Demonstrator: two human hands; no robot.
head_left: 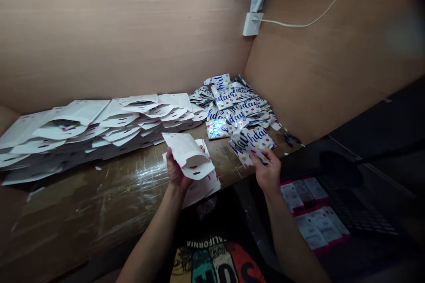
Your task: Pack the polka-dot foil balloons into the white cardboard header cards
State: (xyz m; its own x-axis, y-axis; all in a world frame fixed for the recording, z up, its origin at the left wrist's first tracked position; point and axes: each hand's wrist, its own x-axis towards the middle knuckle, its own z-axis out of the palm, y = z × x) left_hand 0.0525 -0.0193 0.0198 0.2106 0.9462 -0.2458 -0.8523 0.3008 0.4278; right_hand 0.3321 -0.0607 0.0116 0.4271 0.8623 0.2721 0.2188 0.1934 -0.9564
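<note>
My left hand (pixel 176 172) is closed around a white paper pouch (pixel 191 152), whose open mouth and hanger-hole flap point toward me. Beneath it, more flat white pouches (pixel 202 190) lie at the table's front edge. Between the fingers of my right hand (pixel 268 170) is a folded foil balloon (pixel 244 148), white with coloured dots and blue lettering. Another folded piece of the same print (pixel 262 137) lies just behind it. Further back rises a heap of folded foil balloons (pixel 239 106) in the corner. The two hands are apart.
Overlapping rows of white pouches (pixel 99 119) line the back left of the table (pixel 109 190). Pliers or snips (pixel 288 136) lie by the right cardboard wall (pixel 318 75). Packaged items (pixel 315 214) sit in a dark crate at lower right. A cable runs from the wall outlet (pixel 251 24).
</note>
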